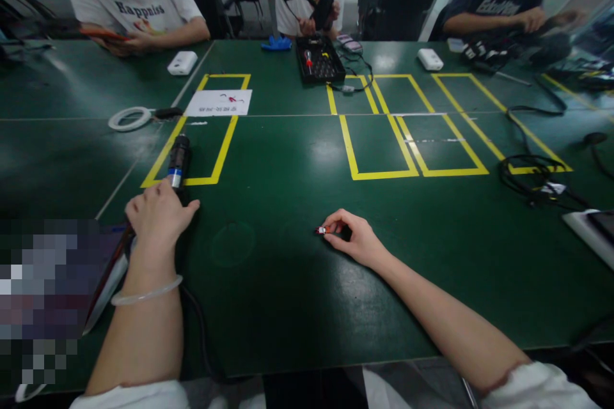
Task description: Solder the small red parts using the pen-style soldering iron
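Note:
My left hand (160,214) lies on the green table, thumb apart from the fingers. It is at the near end of a black cylindrical tool (179,156) with a blue and silver band, but is not closed round it. Whether the fingers touch the tool I cannot tell. Right of the table's middle, my right hand (357,238) pinches a small red and white piece with dark tips (322,230) between thumb and fingertips, just over the surface. Its exact kind is too small to make out.
Yellow tape rectangles (384,176) mark the table. A white printed sheet (211,103), a white cable coil (129,119), a black tray (320,61) with a screwdriver, and coiled black cables (527,179) lie about. Three people sit across.

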Motion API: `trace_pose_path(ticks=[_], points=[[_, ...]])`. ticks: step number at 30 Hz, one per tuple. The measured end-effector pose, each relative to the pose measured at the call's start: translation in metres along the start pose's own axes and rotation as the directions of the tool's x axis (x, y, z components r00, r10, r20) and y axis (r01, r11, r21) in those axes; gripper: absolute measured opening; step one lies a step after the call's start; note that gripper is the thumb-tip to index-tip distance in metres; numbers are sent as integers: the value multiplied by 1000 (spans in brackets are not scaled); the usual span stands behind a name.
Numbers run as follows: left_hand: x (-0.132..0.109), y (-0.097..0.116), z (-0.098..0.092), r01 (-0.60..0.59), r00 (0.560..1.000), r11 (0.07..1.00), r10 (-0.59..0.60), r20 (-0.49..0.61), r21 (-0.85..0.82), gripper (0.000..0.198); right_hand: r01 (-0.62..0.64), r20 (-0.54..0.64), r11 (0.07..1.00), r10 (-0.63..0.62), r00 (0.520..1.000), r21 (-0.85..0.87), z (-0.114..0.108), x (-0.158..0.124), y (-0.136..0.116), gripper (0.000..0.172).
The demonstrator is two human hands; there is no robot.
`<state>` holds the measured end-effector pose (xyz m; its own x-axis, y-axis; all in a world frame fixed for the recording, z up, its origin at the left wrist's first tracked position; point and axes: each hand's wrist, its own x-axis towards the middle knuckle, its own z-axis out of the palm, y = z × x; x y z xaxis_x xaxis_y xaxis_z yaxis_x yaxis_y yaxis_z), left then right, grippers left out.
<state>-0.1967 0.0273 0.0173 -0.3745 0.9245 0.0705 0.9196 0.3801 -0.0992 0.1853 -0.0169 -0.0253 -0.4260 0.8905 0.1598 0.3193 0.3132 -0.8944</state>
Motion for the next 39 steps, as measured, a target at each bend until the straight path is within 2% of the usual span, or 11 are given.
trace_pose_path(ticks=[2, 6, 11, 17, 21, 25, 31, 35, 39], points=[[6, -11, 4, 13, 999, 999, -15, 44, 46, 63, -7, -3, 1000, 7, 1000, 1, 0, 0, 0, 14], [14, -21, 5, -39, 991, 996, 28, 131, 84, 57, -15, -4, 1000, 15, 1000, 19, 0, 0, 0, 15], [10, -9, -3, -47, 977, 999, 46, 208, -1, 59, -34, -8, 999, 34, 999, 38, 2, 1, 1, 14], [-4, 20, 3, -99, 993, 983, 106, 43, -153, 64, -50, -11, 997, 51, 999, 50, 2, 2, 2, 13], [-18, 47, 1, -195, 977, 962, 207, 43, -189, 68, -53, -22, 996, 54, 998, 69, 1, 3, 1, 11], [-40, 81, -4, -323, 939, 925, 339, 49, -201, 71, -51, -42, 995, 55, 998, 82, 2, 3, 1, 11], [-79, 124, -2, -512, 850, 799, 523, -55, -316, 74, -37, -93, 999, 39, 995, 26, 1, 3, 6, 10], [-102, 146, -1, -557, 803, 695, 591, -80, -455, 78, -31, -140, 998, 23, 990, -56, -2, 3, 8, 11], [-119, 160, 1, -580, 770, 629, 630, -96, -518, 78, -37, -122, 990, 21, 992, -135, -3, 2, 8, 10]])
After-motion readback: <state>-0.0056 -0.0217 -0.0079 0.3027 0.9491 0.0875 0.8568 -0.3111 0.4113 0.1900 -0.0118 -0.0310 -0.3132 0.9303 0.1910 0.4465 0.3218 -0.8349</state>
